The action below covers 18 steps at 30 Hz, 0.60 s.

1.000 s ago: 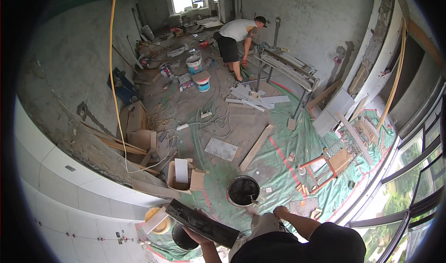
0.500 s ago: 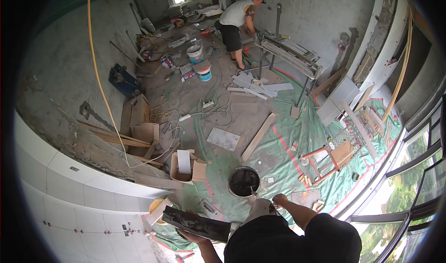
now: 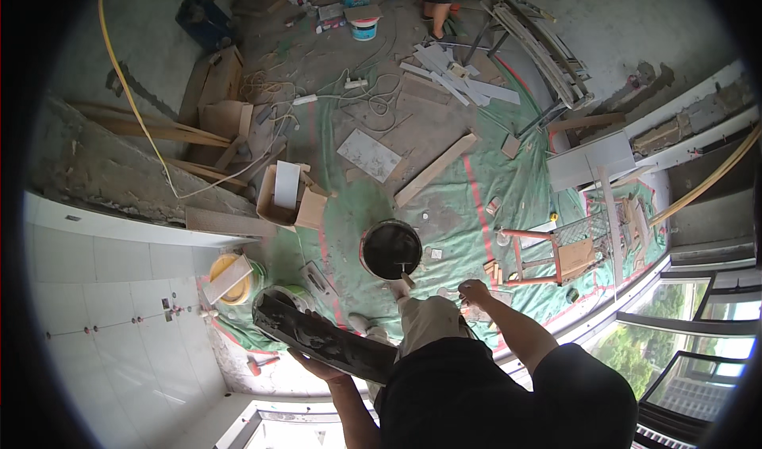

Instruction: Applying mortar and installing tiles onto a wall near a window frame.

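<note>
My left hand (image 3: 319,367) is wrapped around a long narrow slab (image 3: 321,334), tile-like, with dark wet mortar smeared over its upper face. The slab slants down to the right, its right end close against my body. Beside my right thigh, my right hand (image 3: 475,292) is closed; anything inside it is hidden. In front of my legs stands a round bucket (image 3: 363,252) of dark grey mortar. A tool with a short handle (image 3: 407,280), perhaps a trowel, rests at its near edge.
Green sheeting (image 3: 444,203) covers the floor. A yellow-lidded bucket (image 3: 236,279) stands left, below an open carton (image 3: 274,199). A plank (image 3: 436,169), cables (image 3: 381,100) and an orange-framed stand (image 3: 536,233) lie ahead. A co-worker's legs (image 3: 436,8) show beside a metal workbench (image 3: 540,48).
My view has tilted downward, so the co-worker's upper body has left the picture. The slab now shows more of its mortar-covered face. My right hand stays closed near my thigh.
</note>
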### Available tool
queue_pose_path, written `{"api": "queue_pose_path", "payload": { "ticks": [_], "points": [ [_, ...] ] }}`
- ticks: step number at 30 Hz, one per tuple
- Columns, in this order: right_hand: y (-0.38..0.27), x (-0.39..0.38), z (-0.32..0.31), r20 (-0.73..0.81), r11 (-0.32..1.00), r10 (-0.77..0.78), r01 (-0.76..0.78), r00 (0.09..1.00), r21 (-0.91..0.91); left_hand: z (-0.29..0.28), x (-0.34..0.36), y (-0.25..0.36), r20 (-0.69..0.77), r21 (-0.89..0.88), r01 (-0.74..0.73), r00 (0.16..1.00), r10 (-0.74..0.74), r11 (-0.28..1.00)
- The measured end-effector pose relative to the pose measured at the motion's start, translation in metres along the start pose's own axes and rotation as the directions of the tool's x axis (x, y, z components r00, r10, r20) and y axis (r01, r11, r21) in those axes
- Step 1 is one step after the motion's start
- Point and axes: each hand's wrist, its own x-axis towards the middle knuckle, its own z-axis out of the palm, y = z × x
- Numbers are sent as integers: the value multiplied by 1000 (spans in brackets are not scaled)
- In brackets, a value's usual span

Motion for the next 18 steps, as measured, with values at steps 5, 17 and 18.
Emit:
{"api": "queue_pose_path", "payload": {
  "ticks": [5, 17, 18],
  "points": [
    [-23, -8, -33, 5, 989, -33, 33, 999, -143, -38, 9, -20, -87, -128, 11, 996, -22, 992],
    [-67, -31, 45, 66, 927, -213, 223, 975, -300, -41, -12, 47, -31, -145, -38, 999, 34, 989],
    [-67, -34, 56, 68, 930, -196, 207, 978, -303, -40, -14, 59, 90, -156, 5, 996, 10, 988]
  ]
}}
